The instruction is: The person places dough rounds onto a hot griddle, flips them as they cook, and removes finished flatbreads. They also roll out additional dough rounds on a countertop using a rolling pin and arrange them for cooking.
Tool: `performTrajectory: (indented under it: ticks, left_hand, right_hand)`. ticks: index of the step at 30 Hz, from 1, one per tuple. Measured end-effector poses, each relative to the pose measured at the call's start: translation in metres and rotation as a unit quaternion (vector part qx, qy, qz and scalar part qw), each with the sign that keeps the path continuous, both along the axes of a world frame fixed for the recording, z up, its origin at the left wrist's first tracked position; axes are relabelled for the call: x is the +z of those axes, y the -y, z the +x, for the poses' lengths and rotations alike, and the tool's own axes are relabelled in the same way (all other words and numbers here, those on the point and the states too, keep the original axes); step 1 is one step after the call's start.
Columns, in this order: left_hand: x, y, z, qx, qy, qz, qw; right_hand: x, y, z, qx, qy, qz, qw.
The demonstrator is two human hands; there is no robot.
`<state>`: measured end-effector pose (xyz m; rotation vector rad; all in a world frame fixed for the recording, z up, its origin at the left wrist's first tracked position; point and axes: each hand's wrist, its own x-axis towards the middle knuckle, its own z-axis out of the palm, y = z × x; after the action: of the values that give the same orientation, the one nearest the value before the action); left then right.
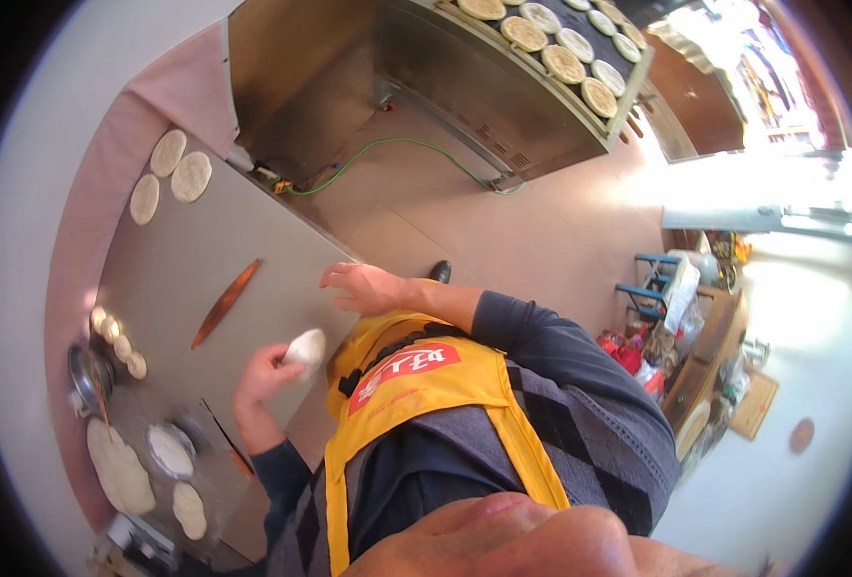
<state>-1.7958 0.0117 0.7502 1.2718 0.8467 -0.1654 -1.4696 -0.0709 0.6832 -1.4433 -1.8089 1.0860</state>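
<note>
My left hand (267, 375) holds a small pale round of dough (306, 350) between thumb and fingers, near the front edge of a grey worktop (202, 238). The round is tilted and slightly blurred. My right hand (357, 285) is over the worktop's edge, with its fingers apart and slightly curled, holding nothing. Beyond my left hand lies a tapered wooden rolling pin (226, 303). Several small dough pieces (122, 348) sit in a row near the far side. Flat dough rounds (191, 177) lie at the worktop's upper end.
A pan (92, 379), a bowl of flour (170, 451), a large dough mass (119, 469) and a smaller dough piece (190, 511) are at lower left. A blade with a wooden handle (240, 464) lies by the edge. Flatbreads (563, 64) cover a griddle. A green hose (411, 140) crosses the floor.
</note>
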Motion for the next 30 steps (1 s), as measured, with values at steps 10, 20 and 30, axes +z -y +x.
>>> performTrajectory:
  ticks: [10, 20, 30]
  left_hand:
    - [0.056, 0.024, 0.142, 0.034, -0.005, 0.242, 0.97]
    - [-0.052, -0.024, 0.125, 0.171, 0.018, 0.179, 0.969]
    - [-0.097, -0.173, 0.033, 0.201, -0.066, 0.303, 0.929]
  right_hand:
    - [0.003, 0.022, 0.072, 0.016, -0.244, -0.221, 0.944]
    - [0.013, -0.046, 0.059, -0.029, -0.092, -0.201, 0.975]
    - [-0.02, -0.25, -0.036, 0.035, -0.035, -0.288, 0.956]
